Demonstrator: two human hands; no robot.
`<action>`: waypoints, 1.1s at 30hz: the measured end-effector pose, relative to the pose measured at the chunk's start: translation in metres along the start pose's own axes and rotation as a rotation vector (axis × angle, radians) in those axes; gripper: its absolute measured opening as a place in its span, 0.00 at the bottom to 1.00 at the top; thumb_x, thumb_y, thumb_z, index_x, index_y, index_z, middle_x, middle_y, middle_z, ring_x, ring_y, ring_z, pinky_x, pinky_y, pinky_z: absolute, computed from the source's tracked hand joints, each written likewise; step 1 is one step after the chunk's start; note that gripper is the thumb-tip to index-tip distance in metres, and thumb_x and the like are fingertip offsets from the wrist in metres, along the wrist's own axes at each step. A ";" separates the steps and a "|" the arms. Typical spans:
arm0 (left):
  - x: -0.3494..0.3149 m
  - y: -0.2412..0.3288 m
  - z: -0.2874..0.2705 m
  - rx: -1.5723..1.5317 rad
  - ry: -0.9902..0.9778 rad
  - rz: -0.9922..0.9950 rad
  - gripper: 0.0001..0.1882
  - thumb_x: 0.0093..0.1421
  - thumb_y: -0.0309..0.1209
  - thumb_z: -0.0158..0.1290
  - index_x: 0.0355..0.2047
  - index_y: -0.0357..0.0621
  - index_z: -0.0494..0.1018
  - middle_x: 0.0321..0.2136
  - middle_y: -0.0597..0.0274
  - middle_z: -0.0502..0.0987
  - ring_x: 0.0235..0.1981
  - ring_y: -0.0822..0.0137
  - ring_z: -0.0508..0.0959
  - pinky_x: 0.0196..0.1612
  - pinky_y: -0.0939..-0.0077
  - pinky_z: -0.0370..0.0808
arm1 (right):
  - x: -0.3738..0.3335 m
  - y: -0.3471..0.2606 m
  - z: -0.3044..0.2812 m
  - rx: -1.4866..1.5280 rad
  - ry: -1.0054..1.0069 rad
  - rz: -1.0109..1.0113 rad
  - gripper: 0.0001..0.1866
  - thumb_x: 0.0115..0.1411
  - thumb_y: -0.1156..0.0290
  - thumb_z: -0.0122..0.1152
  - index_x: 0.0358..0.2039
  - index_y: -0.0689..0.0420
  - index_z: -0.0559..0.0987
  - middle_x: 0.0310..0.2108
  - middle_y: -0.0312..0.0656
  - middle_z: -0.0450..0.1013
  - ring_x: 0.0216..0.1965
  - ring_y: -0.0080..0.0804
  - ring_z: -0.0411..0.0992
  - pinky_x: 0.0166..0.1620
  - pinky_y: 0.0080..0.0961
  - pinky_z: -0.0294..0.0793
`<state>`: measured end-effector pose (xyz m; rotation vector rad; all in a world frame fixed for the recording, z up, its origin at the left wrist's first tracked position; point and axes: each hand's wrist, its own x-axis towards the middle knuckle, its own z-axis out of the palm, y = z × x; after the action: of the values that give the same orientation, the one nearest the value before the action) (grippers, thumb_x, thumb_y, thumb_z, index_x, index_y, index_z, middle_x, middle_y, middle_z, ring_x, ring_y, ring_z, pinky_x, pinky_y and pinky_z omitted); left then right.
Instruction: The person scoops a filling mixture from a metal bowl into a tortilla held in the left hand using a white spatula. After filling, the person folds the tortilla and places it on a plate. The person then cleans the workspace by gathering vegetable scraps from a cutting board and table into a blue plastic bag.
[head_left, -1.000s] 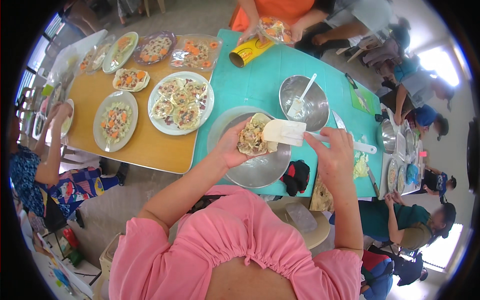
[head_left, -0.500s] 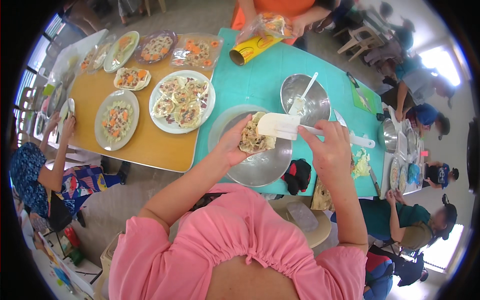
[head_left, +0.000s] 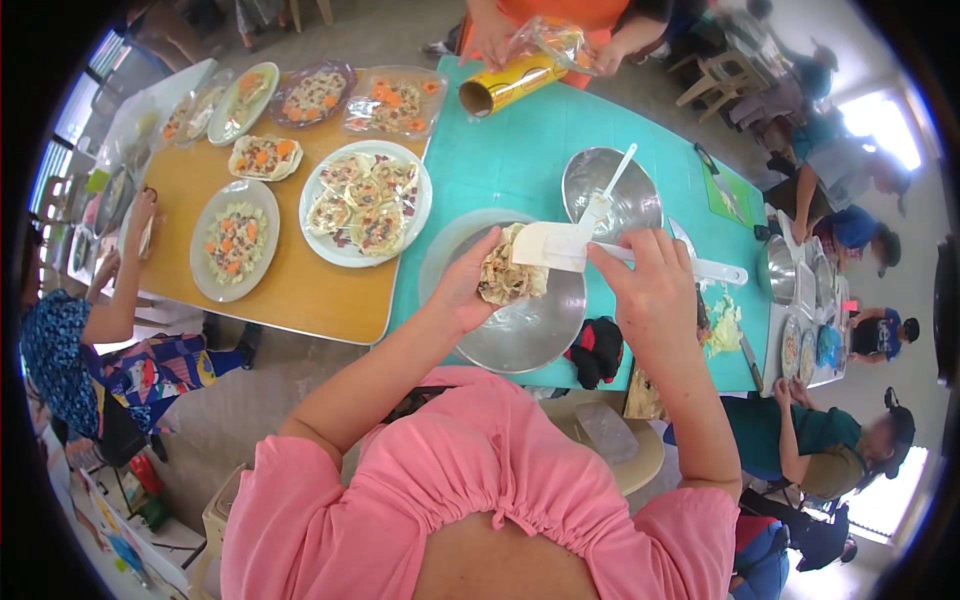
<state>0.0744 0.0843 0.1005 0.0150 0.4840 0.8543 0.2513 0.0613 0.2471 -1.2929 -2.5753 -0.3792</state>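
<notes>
My left hand (head_left: pixel 462 292) is closed around the edge of a pale, ruffled food piece (head_left: pixel 512 284) topped with chopped, dark-flecked filling. It is held above a large metal bowl (head_left: pixel 530 345). Pinched by its handle in my right hand (head_left: pixel 648 285) is a white spatula (head_left: pixel 550 246). Its flat blade lies against the upper right side of the food piece. Behind stands a smaller metal bowl (head_left: pixel 640 210) with another white spatula (head_left: pixel 618 172) leaning in it. To the left, a round white plate (head_left: pixel 421 222) carries several similar topped pieces.
An oval plate (head_left: pixel 204 275) and several wrapped dishes occupy the brown table (head_left: pixel 330 305). Across the turquoise table (head_left: pixel 520 150), a person in orange handles a yellow roll tube (head_left: pixel 515 85) and a wrapped food pack (head_left: pixel 550 45). Knives (head_left: pixel 750 362) and chopped greens (head_left: pixel 725 330) lie at right.
The spatula blade has shifted slightly left and down over the food piece. Across the table, the wrapped pack and tube have moved a little. The person at left has raised an arm.
</notes>
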 end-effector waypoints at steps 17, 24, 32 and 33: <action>-0.006 0.004 -0.002 -0.101 -0.084 -0.053 0.25 0.63 0.48 0.31 0.52 0.44 0.61 0.49 0.55 0.67 0.49 0.57 0.69 0.49 0.56 0.68 | -0.003 -0.020 0.011 0.074 0.082 -0.112 0.13 0.43 0.75 0.54 0.33 0.58 0.76 0.29 0.40 0.64 0.31 0.35 0.64 0.34 0.30 0.61; -0.006 0.004 -0.006 -0.113 -0.069 -0.058 0.24 0.64 0.48 0.30 0.52 0.46 0.61 0.49 0.55 0.67 0.49 0.56 0.69 0.49 0.54 0.68 | -0.003 -0.013 0.004 0.100 0.072 -0.107 0.13 0.43 0.75 0.54 0.33 0.57 0.76 0.30 0.40 0.64 0.32 0.34 0.65 0.35 0.30 0.62; -0.008 0.005 -0.005 -0.120 -0.102 -0.077 0.24 0.64 0.46 0.28 0.53 0.46 0.60 0.50 0.55 0.66 0.50 0.56 0.68 0.49 0.54 0.67 | -0.004 -0.006 0.017 0.075 0.091 -0.108 0.14 0.42 0.76 0.55 0.33 0.56 0.76 0.30 0.40 0.65 0.33 0.35 0.65 0.36 0.30 0.63; -0.008 0.005 -0.006 -0.114 -0.090 -0.071 0.24 0.64 0.46 0.28 0.53 0.46 0.60 0.50 0.55 0.65 0.50 0.56 0.67 0.49 0.54 0.67 | -0.004 -0.003 0.016 0.071 0.099 -0.102 0.14 0.41 0.76 0.56 0.33 0.56 0.76 0.30 0.40 0.65 0.33 0.35 0.65 0.36 0.30 0.63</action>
<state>0.0642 0.0808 0.0991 -0.0673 0.3490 0.8069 0.2496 0.0621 0.2306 -1.0942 -2.5531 -0.3576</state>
